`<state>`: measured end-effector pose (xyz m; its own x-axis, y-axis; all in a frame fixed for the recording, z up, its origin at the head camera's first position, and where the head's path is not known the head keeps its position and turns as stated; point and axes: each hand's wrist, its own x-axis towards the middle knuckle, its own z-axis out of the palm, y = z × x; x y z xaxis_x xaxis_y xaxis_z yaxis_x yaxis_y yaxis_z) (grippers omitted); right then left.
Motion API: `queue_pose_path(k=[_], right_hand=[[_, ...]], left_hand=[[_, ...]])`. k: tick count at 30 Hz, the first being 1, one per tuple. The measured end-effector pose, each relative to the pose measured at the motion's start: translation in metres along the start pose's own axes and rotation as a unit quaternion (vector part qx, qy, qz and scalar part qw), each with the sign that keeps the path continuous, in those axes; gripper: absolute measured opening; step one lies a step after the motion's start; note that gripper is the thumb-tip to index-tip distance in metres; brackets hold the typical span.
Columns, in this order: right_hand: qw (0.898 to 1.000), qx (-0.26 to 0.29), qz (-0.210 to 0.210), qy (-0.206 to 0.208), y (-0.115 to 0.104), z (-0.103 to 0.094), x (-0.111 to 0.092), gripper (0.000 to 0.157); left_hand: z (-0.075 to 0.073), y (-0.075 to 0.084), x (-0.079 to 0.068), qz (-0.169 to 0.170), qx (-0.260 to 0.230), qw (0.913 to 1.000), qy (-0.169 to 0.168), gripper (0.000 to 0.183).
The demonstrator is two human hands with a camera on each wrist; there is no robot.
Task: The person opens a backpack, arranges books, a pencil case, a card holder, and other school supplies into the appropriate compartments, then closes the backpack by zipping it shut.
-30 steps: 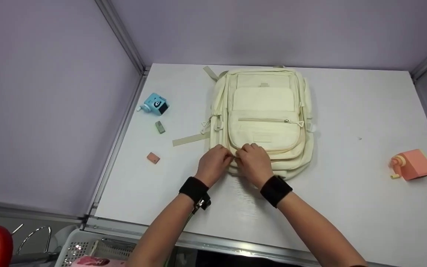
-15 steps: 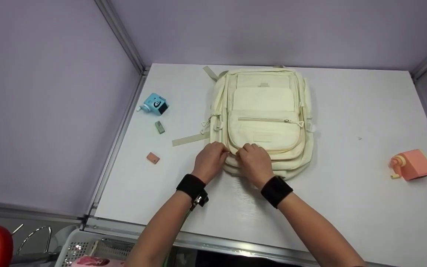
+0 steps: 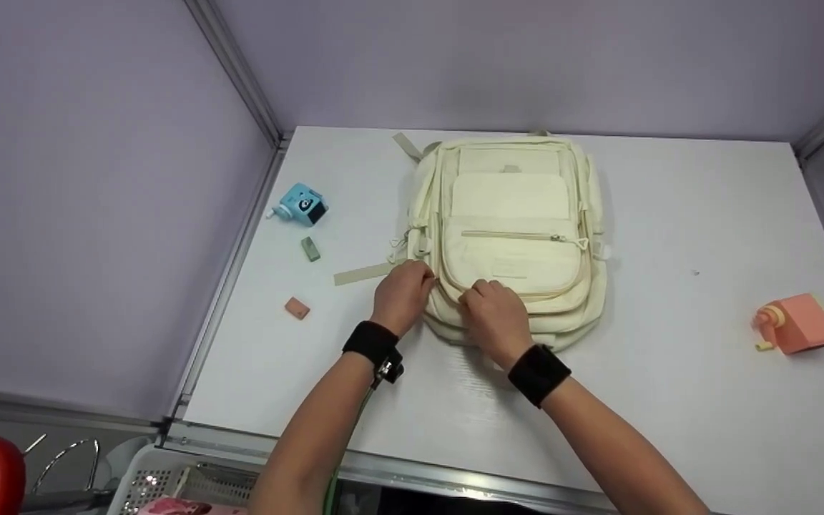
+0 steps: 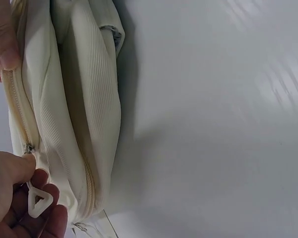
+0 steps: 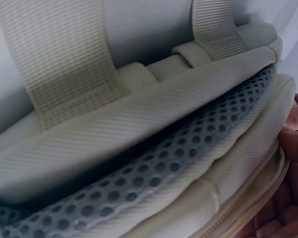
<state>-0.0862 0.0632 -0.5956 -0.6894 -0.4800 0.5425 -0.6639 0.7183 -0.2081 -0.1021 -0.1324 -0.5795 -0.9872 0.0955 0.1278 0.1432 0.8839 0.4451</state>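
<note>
A cream backpack (image 3: 512, 197) lies front side up on the white table, its lower end towards me. At its lower left corner my left hand (image 3: 403, 297) pinches the slider of a zip (image 4: 20, 111); a triangular loop pull (image 4: 38, 202) hangs from it in the left wrist view. My right hand (image 3: 496, 318) grips the fabric by the same zip, a short way to the right. In the right wrist view, fingertips (image 5: 295, 141) pinch the edge of the bag beside grey mesh (image 5: 154, 173) and webbing straps (image 5: 64, 59).
A blue crank pencil sharpener (image 3: 301, 204), a green eraser (image 3: 310, 249) and a reddish eraser (image 3: 297, 308) lie left of the bag. Far right lies an orange crank sharpener (image 3: 802, 323). A white basket (image 3: 141, 465) stands below the table's front edge.
My left hand has moved up and left along the corner of the bag, away from my right hand. The right hand holds nearly the same spot. The view has shifted slightly.
</note>
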Motion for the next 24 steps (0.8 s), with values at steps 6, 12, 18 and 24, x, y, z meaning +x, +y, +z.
queue_pose_path(k=[6,12,18,24], right_hand=[[1.000,0.005,0.005,0.001,-0.005,0.003,0.007,0.014],[0.999,-0.027,0.019,-0.032,-0.014,0.010,0.028,0.027],[0.994,-0.062,0.040,-0.075,-0.018,0.013,0.041,0.020],[0.994,-0.024,0.078,-0.077,-0.019,0.013,0.043,0.019]], left_hand=[[-0.003,0.002,-0.001,-0.009,0.009,0.9999,-0.005,0.012],[-0.005,0.004,0.000,-0.023,0.003,0.9997,-0.010,0.012],[-0.005,0.003,-0.001,-0.004,0.000,1.0000,-0.009,0.011],[-0.008,0.000,0.002,0.007,0.008,0.9999,-0.005,0.012]])
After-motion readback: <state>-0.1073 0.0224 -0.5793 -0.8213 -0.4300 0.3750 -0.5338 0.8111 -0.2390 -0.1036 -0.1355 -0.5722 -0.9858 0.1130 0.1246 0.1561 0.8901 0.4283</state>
